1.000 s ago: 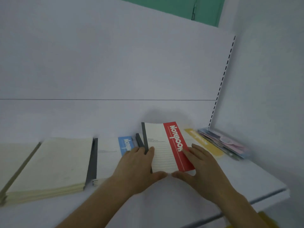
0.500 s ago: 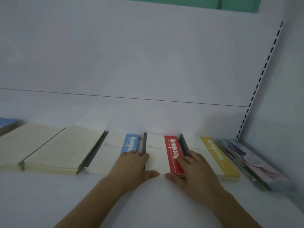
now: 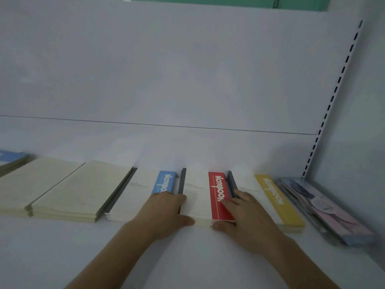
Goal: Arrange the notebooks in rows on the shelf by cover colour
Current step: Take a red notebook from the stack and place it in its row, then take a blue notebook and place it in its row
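Notebooks lay in a row along the shelf's [image 3: 187, 257] back edge, and the red stack [image 3: 205, 197] sat between the blue [image 3: 145, 192] and yellow [image 3: 268, 197] ones. Left hand [image 3: 164, 211] and right hand [image 3: 243, 217] lay flat with fingers spread, thumbs against its front edge, squaring it. Next up, I'd judge: let go and fetch another colour.
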Demonstrator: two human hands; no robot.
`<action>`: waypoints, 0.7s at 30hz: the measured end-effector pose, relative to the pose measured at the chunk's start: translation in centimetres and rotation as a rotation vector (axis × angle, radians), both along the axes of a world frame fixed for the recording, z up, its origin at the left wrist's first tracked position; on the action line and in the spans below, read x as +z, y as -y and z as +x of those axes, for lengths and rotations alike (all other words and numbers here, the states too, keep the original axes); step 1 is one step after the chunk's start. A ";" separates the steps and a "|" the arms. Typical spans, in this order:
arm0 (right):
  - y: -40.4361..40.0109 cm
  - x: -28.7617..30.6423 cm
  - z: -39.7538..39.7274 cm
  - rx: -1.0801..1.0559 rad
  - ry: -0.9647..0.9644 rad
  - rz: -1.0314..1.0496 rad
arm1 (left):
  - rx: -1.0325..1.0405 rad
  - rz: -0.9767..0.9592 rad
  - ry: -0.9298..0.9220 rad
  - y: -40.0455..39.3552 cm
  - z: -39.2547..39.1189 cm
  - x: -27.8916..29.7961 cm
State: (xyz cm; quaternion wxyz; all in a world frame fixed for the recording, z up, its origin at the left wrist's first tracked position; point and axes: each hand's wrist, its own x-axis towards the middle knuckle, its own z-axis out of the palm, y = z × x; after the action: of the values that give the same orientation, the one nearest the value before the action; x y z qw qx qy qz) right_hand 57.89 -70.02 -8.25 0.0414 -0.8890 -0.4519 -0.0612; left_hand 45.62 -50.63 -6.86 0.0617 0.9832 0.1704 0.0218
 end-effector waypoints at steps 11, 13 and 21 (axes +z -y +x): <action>-0.2 -0.7 -0.6 -0.045 0.071 0.007 | 0.014 0.059 -0.040 0.8 0.0 0.4; -0.1 -0.8 -0.9 -0.056 0.114 0.030 | 0.003 0.078 0.000 0.8 -0.2 0.2; -1.8 -0.7 -4.2 -0.010 0.116 0.219 | 0.116 0.048 0.397 1.6 -4.5 -0.9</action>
State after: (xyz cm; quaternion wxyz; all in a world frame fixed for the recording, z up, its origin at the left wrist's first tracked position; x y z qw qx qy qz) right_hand 53.73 -68.19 -8.97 0.1120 -0.8765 -0.4395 -0.1617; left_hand 41.14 -52.23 -7.80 0.0693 0.9493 0.2107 0.2227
